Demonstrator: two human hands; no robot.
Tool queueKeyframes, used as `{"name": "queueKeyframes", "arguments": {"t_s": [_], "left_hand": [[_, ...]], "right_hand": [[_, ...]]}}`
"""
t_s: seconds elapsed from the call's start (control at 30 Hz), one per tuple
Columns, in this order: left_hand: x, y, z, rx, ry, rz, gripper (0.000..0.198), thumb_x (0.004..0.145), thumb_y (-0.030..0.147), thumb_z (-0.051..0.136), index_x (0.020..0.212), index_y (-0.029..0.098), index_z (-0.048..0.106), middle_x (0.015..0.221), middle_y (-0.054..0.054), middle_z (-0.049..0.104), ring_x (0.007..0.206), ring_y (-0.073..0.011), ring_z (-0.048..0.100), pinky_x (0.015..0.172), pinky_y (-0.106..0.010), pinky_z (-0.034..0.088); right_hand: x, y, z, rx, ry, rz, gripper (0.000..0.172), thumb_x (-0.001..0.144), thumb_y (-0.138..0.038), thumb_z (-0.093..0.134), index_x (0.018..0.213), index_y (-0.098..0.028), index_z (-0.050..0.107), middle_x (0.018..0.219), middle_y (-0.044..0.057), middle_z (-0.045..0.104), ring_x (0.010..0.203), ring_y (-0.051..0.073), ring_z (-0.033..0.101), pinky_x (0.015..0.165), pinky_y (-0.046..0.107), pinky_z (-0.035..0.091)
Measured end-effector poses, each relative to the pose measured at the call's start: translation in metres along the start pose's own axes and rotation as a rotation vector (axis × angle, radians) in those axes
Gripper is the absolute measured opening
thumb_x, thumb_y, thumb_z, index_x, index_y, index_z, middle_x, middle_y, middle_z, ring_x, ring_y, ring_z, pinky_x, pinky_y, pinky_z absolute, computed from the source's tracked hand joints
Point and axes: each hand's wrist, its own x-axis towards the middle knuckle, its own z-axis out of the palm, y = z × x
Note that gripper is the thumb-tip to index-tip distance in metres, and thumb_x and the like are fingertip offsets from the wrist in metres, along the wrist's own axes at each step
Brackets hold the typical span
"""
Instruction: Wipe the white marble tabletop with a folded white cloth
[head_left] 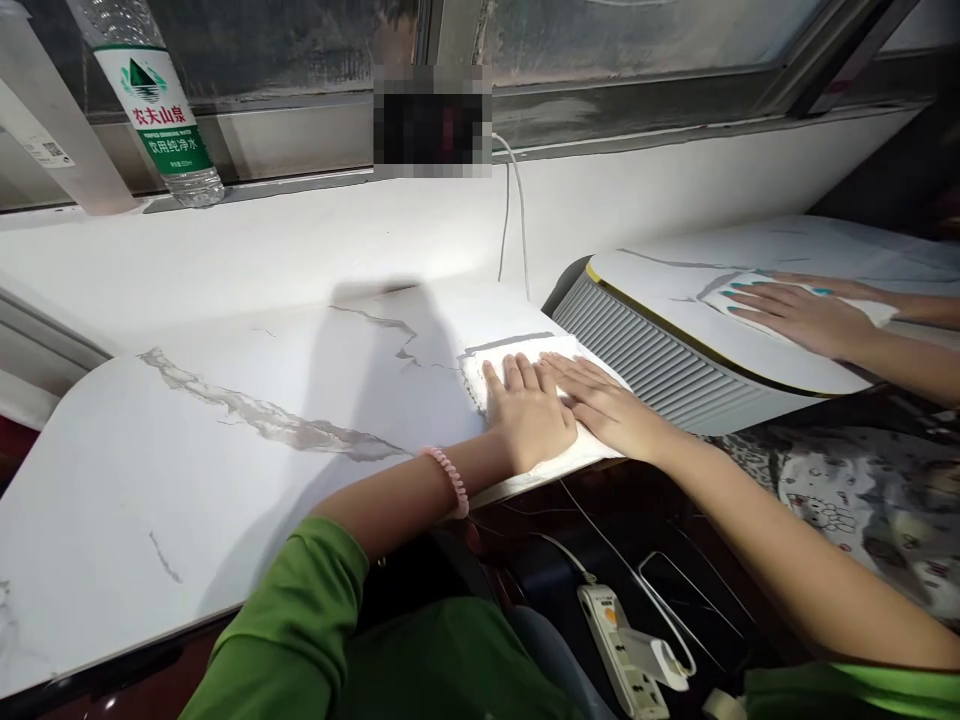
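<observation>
White cloth (589, 449), spread at the right end of a marble-patterned table (112, 480), under right hand (600, 402) and left hand (534, 415), both flat and outstretched, the latter with pink bracelet (454, 480); beyond, ribbed table (664, 345) with another person's hands (799, 315); below, power strip (619, 645); on window ledge (292, 187), water bottle (159, 115).

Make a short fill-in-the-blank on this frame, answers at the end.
1. The left hand and right hand both lie flat on a cloth whose color is ____.
2. The pink coiled bracelet is worn on the person's ____ wrist.
3. On the sill stands a bottle whose label's lower band is colored ____.

Missing words: white; left; green.
</observation>
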Motion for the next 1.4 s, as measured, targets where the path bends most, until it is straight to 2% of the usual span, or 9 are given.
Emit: {"name": "queueKeyframes", "arguments": {"t_s": [0.13,0.33,0.5,0.7,0.87,1.0,1.2,1.3,1.4], "left_hand": [[0.019,0.0,0.002,-0.024,-0.02,0.001,0.062,0.096,0.034,0.027,0.149,0.001,0.031,0.157,-0.02,0.029,0.146,-0.0353,0.022,0.119,-0.058,0.013],[0.058,-0.02,0.009,-0.025,0.003,-0.039,0.061,0.096,0.031,0.029,0.149,0.0,0.031,0.156,-0.02,0.029,0.146,-0.034,0.021,0.119,-0.058,0.013],[0.094,-0.045,0.012,-0.016,0.013,-0.071,0.058,0.097,0.027,0.029,0.149,0.002,0.032,0.156,-0.019,0.029,0.146,-0.0318,0.023,0.119,-0.058,0.013],[0.132,-0.081,0.015,-0.01,0.053,-0.125,0.055,0.097,0.024,0.029,0.148,0.004,0.034,0.156,-0.017,0.032,0.144,-0.0294,0.026,0.119,-0.056,0.013],[0.159,-0.104,0.009,-0.015,-0.028,-0.173,0.055,0.098,0.025,0.026,0.15,0.006,0.03,0.158,-0.015,0.028,0.147,-0.0271,0.021,0.12,-0.054,0.01],[0.177,-0.122,0.005,-0.032,-0.069,-0.181,0.058,0.098,0.027,0.022,0.152,0.006,0.026,0.16,-0.014,0.024,0.148,-0.026,0.017,0.121,-0.052,0.007],[0.19,-0.134,0.007,-0.043,-0.065,-0.19,0.058,0.099,0.029,0.017,0.152,0.01,0.026,0.16,-0.01,0.025,0.148,-0.0227,0.018,0.121,-0.052,0.007],[0.187,-0.132,0.007,-0.036,-0.066,-0.184,0.058,0.099,0.03,0.017,0.153,0.009,0.024,0.161,-0.01,0.022,0.149,-0.0224,0.015,0.121,-0.051,0.004],[0.175,-0.127,0.006,-0.015,-0.076,-0.182,0.059,0.099,0.03,0.017,0.153,0.007,0.022,0.161,-0.011,0.018,0.15,-0.0231,0.012,0.121,-0.052,0.002]], "right_hand": [[0.008,0.013,0.002,-0.05,-0.004,0.036,0.06,0.093,-0.023,0.027,0.153,-0.018,0.028,0.156,0.006,0.036,0.144,0.024,0.031,0.119,0.052,0.027],[0.05,0.038,0.014,-0.036,0.056,0.025,0.06,0.091,-0.02,0.028,0.151,-0.017,0.034,0.154,0.007,0.039,0.143,0.024,0.033,0.119,0.054,0.027],[0.099,0.055,0.024,-0.044,0.063,0.083,0.06,0.088,-0.017,0.031,0.147,-0.014,0.04,0.152,0.007,0.042,0.142,0.024,0.035,0.119,0.052,0.03],[0.156,0.066,0.029,0.015,0.051,0.074,0.057,0.09,-0.019,0.031,0.144,-0.007,0.044,0.152,0.009,0.04,0.142,0.023,0.035,0.121,0.046,0.029],[0.195,0.075,0.035,0.082,0.086,0.084,0.056,0.089,-0.02,0.034,0.142,-0.008,0.048,0.15,0.009,0.044,0.141,0.022,0.037,0.12,0.044,0.029],[0.22,0.077,0.037,0.151,0.141,0.154,0.054,0.087,-0.021,0.037,0.138,-0.015,0.055,0.146,0.005,0.05,0.139,0.025,0.041,0.118,0.048,0.031],[0.236,0.076,0.036,0.19,0.158,0.154,0.054,0.084,-0.018,0.038,0.135,-0.011,0.057,0.143,0.009,0.053,0.135,0.026,0.045,0.116,0.044,0.032],[0.232,0.076,0.037,0.15,0.149,0.133,0.055,0.087,-0.018,0.036,0.138,-0.009,0.052,0.146,0.01,0.049,0.138,0.025,0.041,0.118,0.044,0.028],[0.221,0.071,0.038,0.098,0.139,0.124,0.056,0.089,-0.021,0.035,0.142,-0.013,0.048,0.149,0.007,0.046,0.14,0.026,0.039,0.118,0.049,0.028]]}}
